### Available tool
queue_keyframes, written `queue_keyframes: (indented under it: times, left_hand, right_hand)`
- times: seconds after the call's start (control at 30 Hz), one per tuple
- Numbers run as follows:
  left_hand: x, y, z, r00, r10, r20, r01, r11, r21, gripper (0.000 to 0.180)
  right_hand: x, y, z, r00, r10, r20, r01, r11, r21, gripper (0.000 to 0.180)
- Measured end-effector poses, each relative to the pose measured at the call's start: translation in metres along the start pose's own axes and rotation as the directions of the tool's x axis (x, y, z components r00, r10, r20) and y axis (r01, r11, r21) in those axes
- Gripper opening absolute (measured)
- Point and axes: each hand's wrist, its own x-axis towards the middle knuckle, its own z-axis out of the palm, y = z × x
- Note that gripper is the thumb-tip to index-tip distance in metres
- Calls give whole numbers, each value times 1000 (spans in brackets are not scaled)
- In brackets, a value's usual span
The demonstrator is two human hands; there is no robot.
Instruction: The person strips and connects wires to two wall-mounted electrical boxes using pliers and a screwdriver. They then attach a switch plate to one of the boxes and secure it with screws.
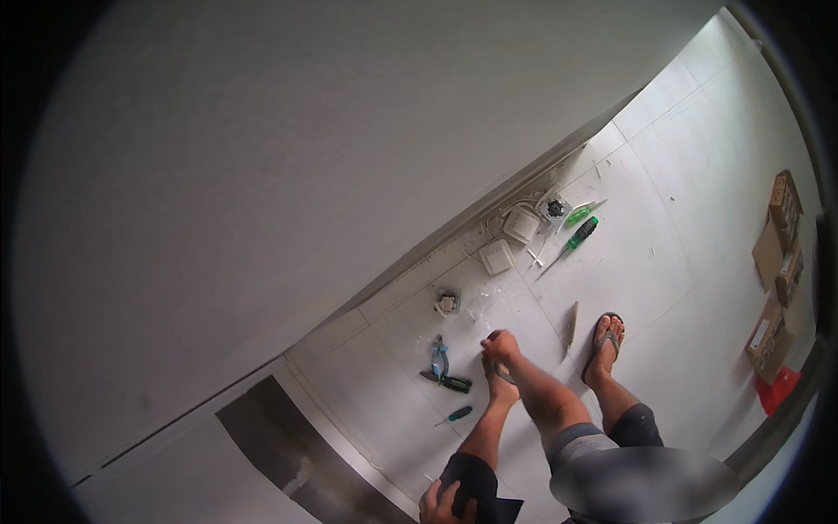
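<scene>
My right hand reaches down between my knees, just above my sandalled left foot. Its fingers are curled closed, and whatever they may hold is too small to make out. At the lower edge my left hand lies over my left knee with its fingers apart, partly cut off by the frame. Left of the foot lie blue-handled pliers, dark green-handled pliers and a small green screwdriver. A round-centred switch or socket insert sits farther off, near clear plastic scraps.
By the wall's foot lie two white square plates, another insert, and a large green-black screwdriver. A pale sliver lies beside my right foot. Cardboard boxes and a red packet are at right.
</scene>
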Motion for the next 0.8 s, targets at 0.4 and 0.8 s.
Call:
queue_keyframes:
  times: [0.4,0.8]
  left_hand:
    - [21,-3,3,979,99,-178,-85,993,83,62]
    - [30,-5,8,970,89,-227,-45,980,192,62]
  right_hand:
    - [28,-43,121,917,-185,354,354,787,-505,43]
    - [32,-17,152,795,-317,516,598,547,-586,31]
